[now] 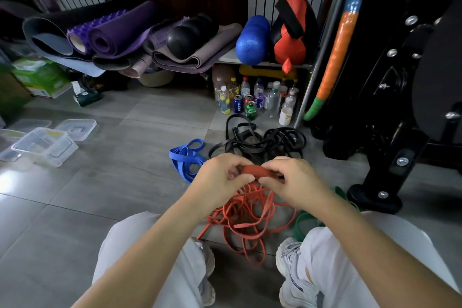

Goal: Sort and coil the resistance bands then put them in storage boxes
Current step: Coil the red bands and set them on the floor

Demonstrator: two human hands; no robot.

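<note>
Two hands were clamped on one thing: the left hand (pixel 220 177) and the right hand (pixel 287 180) each pinched one end of a small flat coil of orange-red rubber resistance band (pixel 255 170), fingers curled over its top and thumbs pressed in from the near side. Directly below the fingers, the uncoiled length of that band hung into a loose orange-red tangle (pixel 250 215) on the grey floor tiles. Just beyond the fingertips lay a heap of black rubber bands (pixel 265 142), to the left of the left fingers a looped blue rubber band (pixel 186 157), and below the right wrist a green rubber band (pixel 303 222). Well away to the left of the fingers stood the clear plastic storage boxes (pixel 45 145). The step in hand appeared to be coiling the red band, with sorting by colour seemingly done. The next move would likely call for one hand to keep the coil pinched flat while the other drew slack up and wrapped another turn.
</note>
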